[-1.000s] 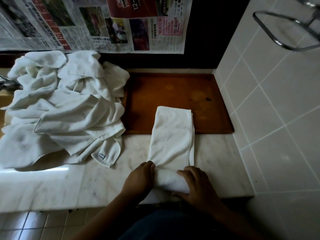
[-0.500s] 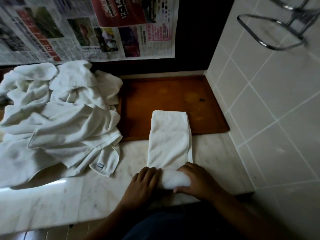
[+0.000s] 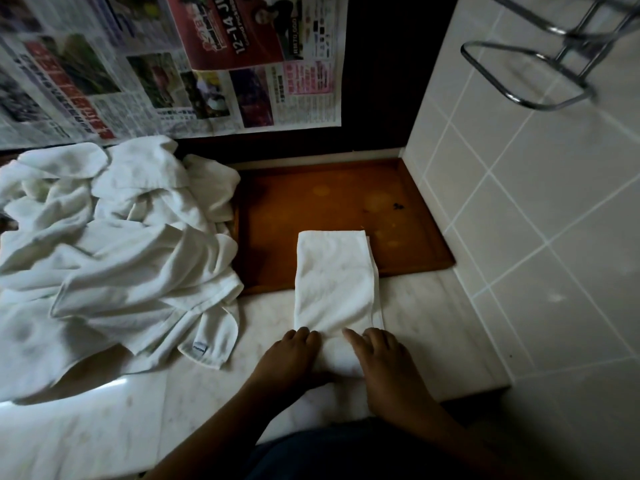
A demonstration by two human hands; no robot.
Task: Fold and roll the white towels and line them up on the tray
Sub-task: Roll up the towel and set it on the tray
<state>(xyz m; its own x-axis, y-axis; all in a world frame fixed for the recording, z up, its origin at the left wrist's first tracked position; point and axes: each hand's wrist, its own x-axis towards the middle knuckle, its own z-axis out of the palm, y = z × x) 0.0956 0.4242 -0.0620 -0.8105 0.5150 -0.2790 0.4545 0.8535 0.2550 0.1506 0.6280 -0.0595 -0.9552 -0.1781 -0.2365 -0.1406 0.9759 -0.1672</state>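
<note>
At the near edge of the marble counter [image 3: 104, 427], both hands work the rolled end of a folded towel [image 3: 332, 282]. The left hand [image 3: 291, 358] sits at the roll's left end, its fingers bent down over the cloth and gripping it. The right hand [image 3: 388, 372] covers the right end, its fingers lying fairly straight and a little spread across the top of the roll, pressing on it rather than closing round it. The short, thick roll shows white between the two hands.

From the roll the unrolled part of the towel runs away from the person as a flat, narrow strip. Its nearer half lies on the marble, and its far end crosses the front rim of the brown wooden tray [image 3: 294, 202] and rests on the tray's floor, toward the right side. The tray fits into the corner, its right rim against the white tiled wall [image 3: 536, 237].

Left of the strip and tray, a loose pile of white towels [image 3: 121, 254] spreads over the counter, its right edge overlapping the tray's left rim. One corner nearest the hands carries a small label [image 3: 200, 348].

Beyond the pile, newspaper sheets [image 3: 173, 64] hang on the dark back wall. At top right a chrome wire rack [image 3: 536, 64] sticks out from the tiles.
</note>
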